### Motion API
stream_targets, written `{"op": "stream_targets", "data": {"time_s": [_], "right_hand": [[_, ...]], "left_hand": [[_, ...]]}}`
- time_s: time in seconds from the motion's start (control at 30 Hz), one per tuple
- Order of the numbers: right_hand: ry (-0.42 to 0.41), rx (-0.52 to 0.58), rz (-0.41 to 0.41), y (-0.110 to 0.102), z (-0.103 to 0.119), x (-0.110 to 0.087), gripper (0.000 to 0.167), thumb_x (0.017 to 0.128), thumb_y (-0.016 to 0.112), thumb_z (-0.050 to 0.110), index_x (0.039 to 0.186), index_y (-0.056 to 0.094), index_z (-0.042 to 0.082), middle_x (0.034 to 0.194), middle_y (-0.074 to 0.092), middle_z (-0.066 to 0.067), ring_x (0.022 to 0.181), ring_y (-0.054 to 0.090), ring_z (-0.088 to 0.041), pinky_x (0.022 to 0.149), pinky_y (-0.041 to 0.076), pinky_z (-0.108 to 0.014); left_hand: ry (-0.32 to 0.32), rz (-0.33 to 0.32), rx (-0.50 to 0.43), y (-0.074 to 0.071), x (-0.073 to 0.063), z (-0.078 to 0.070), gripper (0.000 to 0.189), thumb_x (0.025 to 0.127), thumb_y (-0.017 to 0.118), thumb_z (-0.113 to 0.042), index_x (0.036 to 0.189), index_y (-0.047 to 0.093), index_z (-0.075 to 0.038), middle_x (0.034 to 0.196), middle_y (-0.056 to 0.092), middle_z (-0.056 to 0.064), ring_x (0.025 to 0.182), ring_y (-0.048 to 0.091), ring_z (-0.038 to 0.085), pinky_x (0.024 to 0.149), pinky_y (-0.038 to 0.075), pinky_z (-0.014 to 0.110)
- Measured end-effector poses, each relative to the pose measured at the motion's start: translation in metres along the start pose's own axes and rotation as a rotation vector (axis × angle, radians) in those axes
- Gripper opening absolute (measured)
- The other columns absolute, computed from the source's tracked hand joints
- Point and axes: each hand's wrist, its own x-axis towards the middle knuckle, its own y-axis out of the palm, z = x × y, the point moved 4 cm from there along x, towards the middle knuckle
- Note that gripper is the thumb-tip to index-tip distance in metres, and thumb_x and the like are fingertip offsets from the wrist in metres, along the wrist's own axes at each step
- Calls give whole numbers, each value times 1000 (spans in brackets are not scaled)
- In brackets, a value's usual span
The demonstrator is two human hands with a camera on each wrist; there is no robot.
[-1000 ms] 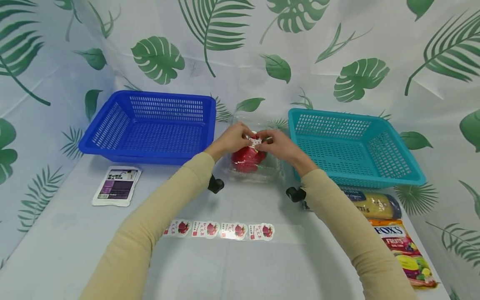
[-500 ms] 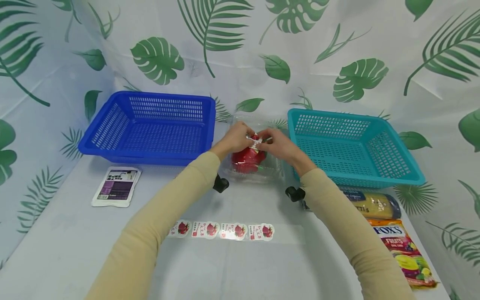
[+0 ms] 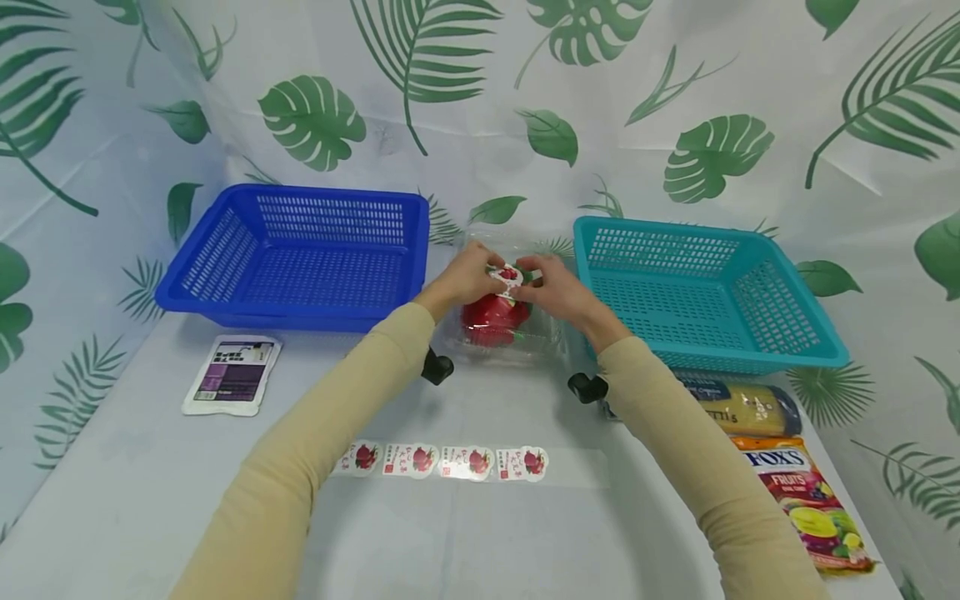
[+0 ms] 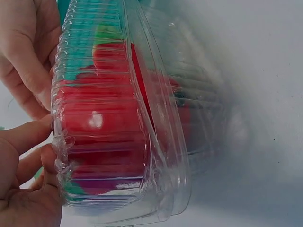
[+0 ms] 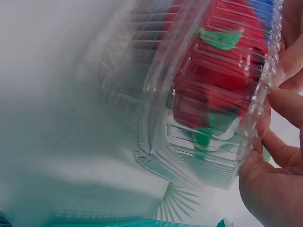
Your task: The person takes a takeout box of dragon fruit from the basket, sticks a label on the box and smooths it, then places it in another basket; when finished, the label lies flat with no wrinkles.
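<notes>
Lying near the left edge of the white bench [image 3: 525, 542] is a white-and-purple packet [image 3: 232, 375]; behind it, at the far left corner, stands a blue plastic mesh basket [image 3: 292, 320]; toward the middle of the near edge runs a strip of dragon fruit stickers [image 3: 467, 462], four of them in sight, its left end behind the beige left sleeve [image 3: 330, 417]; the left hand [image 3: 468, 273] reaches to the top of a clear ribbed clamshell box [image 3: 542, 335], its fingers bent at the left side of a dragon fruit label [image 3: 508, 274]; the box sits near the middle of the far edge, between the baskets, with red-and-green produce [image 3: 491, 321] inside; the right hand [image 3: 557, 287] meets the label from its right side, thumb and fingers bent likewise; I cannot tell whether either hand pinches the label or only presses it to the box; at the far right corner stands a teal plastic mesh basket [image 3: 757, 360]; in front of it lies a pasta packet [image 3: 742, 408], partly behind the right sleeve [image 3: 693, 454]; nearer, along the right edge, lies a red-and-orange Fox's Fruits bag [image 3: 806, 504].
</notes>
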Motion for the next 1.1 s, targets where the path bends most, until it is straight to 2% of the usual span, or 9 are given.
{"op": "stream_targets", "data": {"time_s": [0.17,0.23,0.4,0.63,0.87,1.1], "right_hand": [[-26,38,-2,1,2,0,43,97,62,14,133,47,-2,132,46,-18,114,52,-34,93,49,-45],[-30,27,2,1,2,0,40,97,61,14,133,51,0,129,50,-16,112,52,-33,92,49,-44],[-35,-18,16,1,2,0,48,98,61,16,141,48,1,133,50,-17,116,51,-35,94,49,-45],[-23,-22,21,0,1,-2,57,98,60,18,148,38,0,143,38,-19,123,49,-36,98,47,-47],[-19,-2,11,1,-1,-2,56,98,60,15,148,38,3,142,37,-18,119,49,-35,98,47,-47],[-25,51,9,1,2,-3,45,98,59,12,139,45,1,132,47,-17,114,50,-34,97,46,-48]], "left_hand": [[-15,-4,-24,0,-1,1,40,94,67,-18,128,60,0,132,41,16,114,49,26,96,45,33],[-12,-7,-20,0,-1,0,39,93,68,-18,127,61,1,132,42,16,114,48,26,96,45,33],[-3,-9,-16,0,0,0,42,93,68,-17,130,60,1,131,42,17,113,49,26,95,45,33],[-7,6,-49,-1,0,3,44,93,69,-17,131,59,1,130,42,16,110,51,26,94,46,33],[-4,25,-110,-3,-2,7,44,92,70,-15,132,60,-2,130,42,14,107,52,24,93,47,33],[-16,31,-138,-4,-3,8,38,91,69,-14,127,63,-3,129,41,13,106,53,24,90,49,32]]}}
